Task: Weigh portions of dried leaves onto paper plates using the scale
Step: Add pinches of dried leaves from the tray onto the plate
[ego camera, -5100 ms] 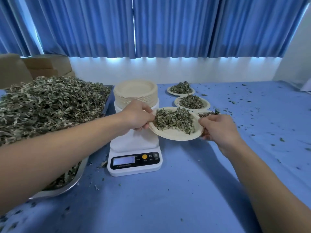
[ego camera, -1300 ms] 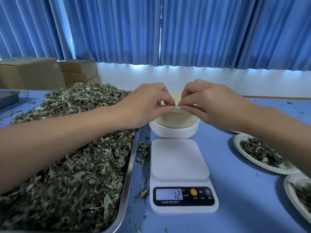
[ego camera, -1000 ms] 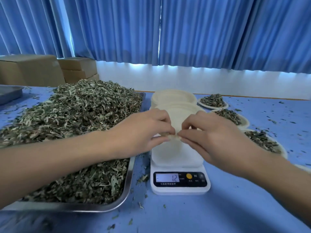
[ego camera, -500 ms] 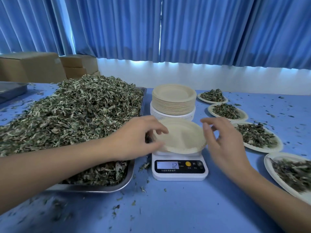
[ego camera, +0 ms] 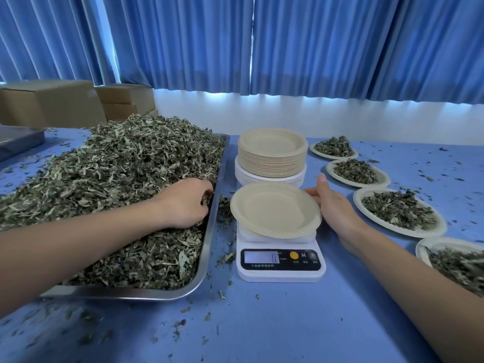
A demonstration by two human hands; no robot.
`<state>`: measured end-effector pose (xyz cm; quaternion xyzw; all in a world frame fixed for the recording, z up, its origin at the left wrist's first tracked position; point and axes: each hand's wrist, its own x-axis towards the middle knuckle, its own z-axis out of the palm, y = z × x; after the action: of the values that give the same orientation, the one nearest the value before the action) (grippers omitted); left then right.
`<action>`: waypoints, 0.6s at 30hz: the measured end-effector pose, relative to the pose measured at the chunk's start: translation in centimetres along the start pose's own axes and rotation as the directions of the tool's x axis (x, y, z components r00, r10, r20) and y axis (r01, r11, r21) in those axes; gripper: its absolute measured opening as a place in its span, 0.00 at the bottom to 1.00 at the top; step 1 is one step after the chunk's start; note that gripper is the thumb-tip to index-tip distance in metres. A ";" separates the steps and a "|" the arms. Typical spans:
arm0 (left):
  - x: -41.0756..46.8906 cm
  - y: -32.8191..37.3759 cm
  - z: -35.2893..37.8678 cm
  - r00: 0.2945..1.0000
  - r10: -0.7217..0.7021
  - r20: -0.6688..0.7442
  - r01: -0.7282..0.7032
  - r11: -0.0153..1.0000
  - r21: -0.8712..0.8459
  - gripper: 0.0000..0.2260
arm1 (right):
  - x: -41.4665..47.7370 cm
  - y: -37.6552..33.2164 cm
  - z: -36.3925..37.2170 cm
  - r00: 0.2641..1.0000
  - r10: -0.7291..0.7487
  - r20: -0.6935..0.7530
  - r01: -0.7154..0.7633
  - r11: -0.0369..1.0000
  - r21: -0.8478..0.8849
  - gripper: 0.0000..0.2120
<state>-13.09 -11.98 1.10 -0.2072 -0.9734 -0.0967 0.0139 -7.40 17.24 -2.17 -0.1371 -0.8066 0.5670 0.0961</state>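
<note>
While the left hand [ego camera: 186,203] grips leaves [ego camera: 110,174] at the tray [ego camera: 208,247] rim, the flat right hand [ego camera: 334,206] touches the plate [ego camera: 272,208] edge.

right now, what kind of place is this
Likely a small herb-portioning workroom: a tray heaped with dried leaves, a scale bearing an empty plate, and filled plates in a row.
</note>
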 end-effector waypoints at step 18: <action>-0.6 -0.5 -0.4 0.988 0.132 0.082 -0.146 0.967 0.209 0.19 | 1.0 2.6 -2.2 0.960 -0.129 -0.247 0.128 0.992 -0.020 0.33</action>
<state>-12.73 -12.75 1.36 -0.2754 -0.9611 0.0171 0.0100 -7.34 20.31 -3.89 -0.1542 -0.7966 0.5363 0.2323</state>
